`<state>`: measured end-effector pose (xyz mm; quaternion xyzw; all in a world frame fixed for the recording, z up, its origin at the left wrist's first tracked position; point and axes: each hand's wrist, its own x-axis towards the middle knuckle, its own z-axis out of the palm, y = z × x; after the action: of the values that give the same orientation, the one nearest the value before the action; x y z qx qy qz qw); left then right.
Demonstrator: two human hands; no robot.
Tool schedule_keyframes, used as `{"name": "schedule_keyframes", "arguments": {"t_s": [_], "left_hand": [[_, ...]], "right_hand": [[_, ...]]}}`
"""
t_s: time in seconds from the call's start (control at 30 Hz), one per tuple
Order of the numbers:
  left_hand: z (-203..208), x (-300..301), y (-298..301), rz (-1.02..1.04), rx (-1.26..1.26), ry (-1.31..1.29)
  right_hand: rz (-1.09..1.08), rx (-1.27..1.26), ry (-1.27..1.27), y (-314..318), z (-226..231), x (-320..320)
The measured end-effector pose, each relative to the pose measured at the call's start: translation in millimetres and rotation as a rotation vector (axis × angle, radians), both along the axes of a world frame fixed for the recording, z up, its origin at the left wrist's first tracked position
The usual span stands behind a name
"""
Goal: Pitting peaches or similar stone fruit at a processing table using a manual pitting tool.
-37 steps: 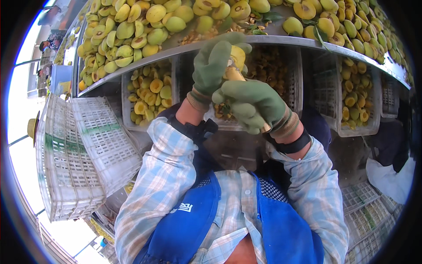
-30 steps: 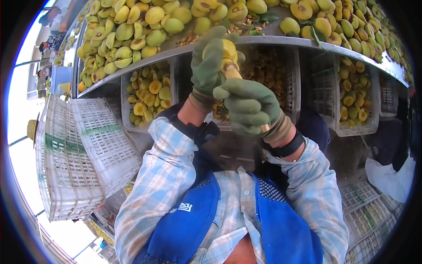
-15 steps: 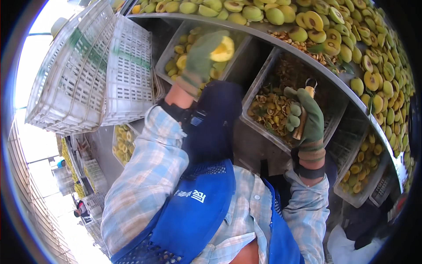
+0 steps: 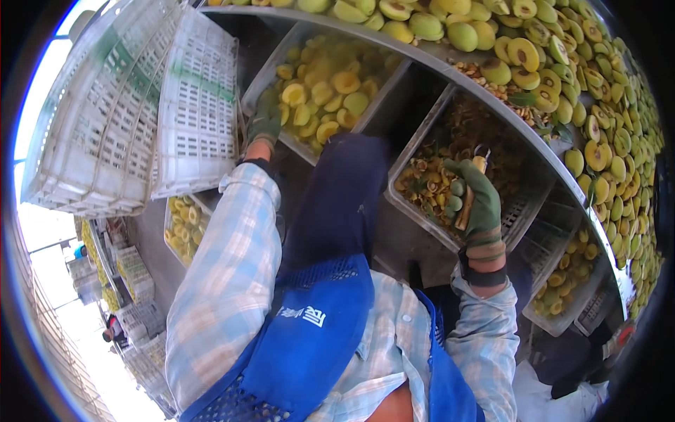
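Note:
My left hand (image 4: 264,124), in a green glove, is at the left rim of a grey plastic crate (image 4: 383,97), its fingers closed over the edge and partly hidden. Pitted yellow-green stone-fruit halves (image 4: 327,98) fill that crate. In my right hand (image 4: 481,200), also gloved in green, is a pitting tool (image 4: 465,204) with a wooden handle and a curved metal loop at its tip. This hand hovers above a second crate (image 4: 422,209) holding brown pits and fruit scraps (image 4: 432,179).
A curved metal-edged table (image 4: 541,149) heaped with halved fruit (image 4: 524,54) spans the far and right sides. White slatted crates (image 4: 197,105) stand stacked at left. More fruit fills crates at left (image 4: 186,221) and right (image 4: 562,281). At lower right is another person's sleeve (image 4: 590,352).
My left hand has let go of a fruit half over the crate and moved left and down to the crate's rim. My right hand, still holding the tool, has dipped slightly lower.

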<state>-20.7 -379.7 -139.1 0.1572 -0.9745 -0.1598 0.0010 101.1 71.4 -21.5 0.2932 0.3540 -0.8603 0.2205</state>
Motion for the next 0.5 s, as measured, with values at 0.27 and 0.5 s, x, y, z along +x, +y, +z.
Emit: {"name": "schedule_keyframes", "arguments": {"t_s": [0.27,0.5], "left_hand": [[97,-30,109,-0.390,0.294,0.683],[139,-126,255,-0.958,-0.197,0.645]], "right_hand": [[0.000,-0.026,0.087,6,8,9],[-0.059,-0.110,0.118,11,27,10]]}}
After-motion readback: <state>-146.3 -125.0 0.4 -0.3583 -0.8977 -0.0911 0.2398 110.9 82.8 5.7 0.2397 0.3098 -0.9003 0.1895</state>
